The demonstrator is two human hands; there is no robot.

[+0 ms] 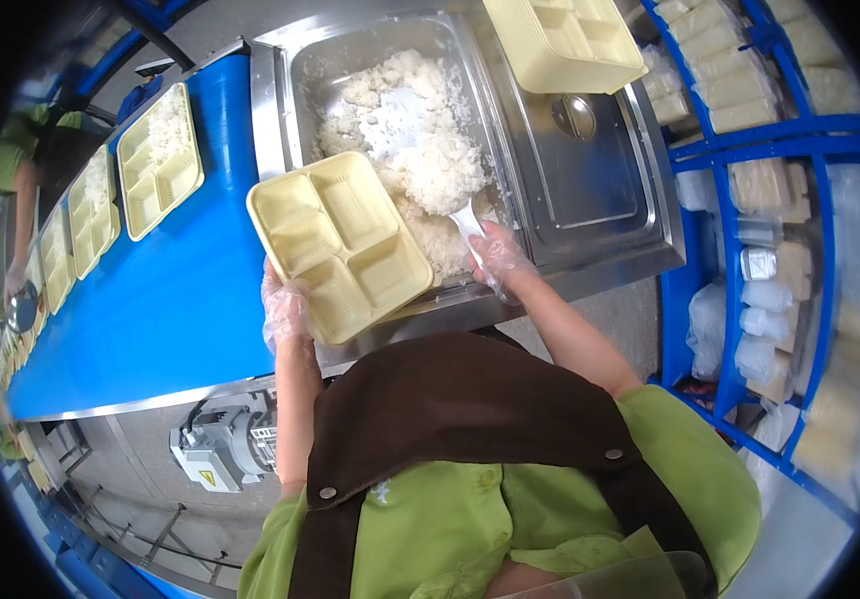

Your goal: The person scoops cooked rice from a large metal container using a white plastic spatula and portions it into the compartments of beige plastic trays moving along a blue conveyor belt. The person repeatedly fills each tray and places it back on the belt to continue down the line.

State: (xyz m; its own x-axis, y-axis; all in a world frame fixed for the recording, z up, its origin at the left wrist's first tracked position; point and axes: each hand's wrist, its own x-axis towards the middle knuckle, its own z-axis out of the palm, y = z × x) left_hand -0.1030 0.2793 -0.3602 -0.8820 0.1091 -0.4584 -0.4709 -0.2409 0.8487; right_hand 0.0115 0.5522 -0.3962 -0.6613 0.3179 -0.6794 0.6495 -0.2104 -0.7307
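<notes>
My left hand [285, 307], in a clear plastic glove, grips the lower left side of a pale yellow compartment meal tray [341, 251]. The tray's compartments hold nothing, and it is above the near left edge of a steel food pan [299, 82]. My right hand [501, 258], gloved too, is shut on the handle of a white serving paddle [467, 221]. Cooked white rice [407, 112] lies in the pan, and a heap of it covers the paddle's blade.
Similar trays with rice [162, 161] line a blue conveyor belt [213, 299] at left. Stacked trays [564, 45] stand on a steel lid [587, 172] at right. Blue shelving [729, 299] holds packages. A motor [220, 445] sits below the belt. Another person's arm [24, 210] is at far left.
</notes>
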